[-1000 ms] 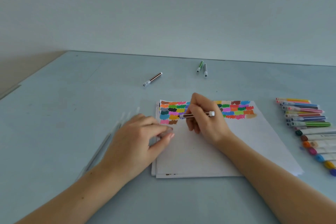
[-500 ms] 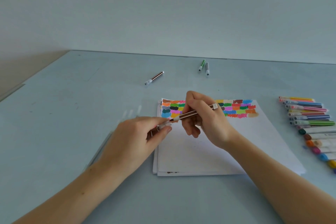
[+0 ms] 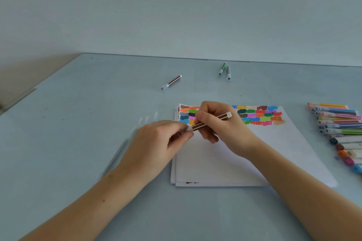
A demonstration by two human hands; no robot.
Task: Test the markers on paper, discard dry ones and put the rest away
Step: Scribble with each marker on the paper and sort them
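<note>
A pale blue-grey tabletop (image 3: pixel 78 143) takes up the whole lower half of the frame. A stack of white paper sheets (image 3: pixel 254 158) is laid at centre right, with a patchwork of coloured scribble swatches (image 3: pixel 258 115) across its top edge. Over the paper's upper left part, a brown-and-white striped marker (image 3: pixel 210 121) is gripped mid-barrel by the right hand (image 3: pixel 221 125), fingers curled round it. Its white cap (image 3: pixel 189 128) is pinched between thumb and fingertips of the left hand (image 3: pixel 156 143). A row of assorted coloured markers (image 3: pixel 340 123) is lined up at the right edge. Further back, a second brown striped marker (image 3: pixel 171 82) is seen upper centre, and a green marker (image 3: pixel 222 68) and a grey marker (image 3: pixel 228 72) just beside each other.
</note>
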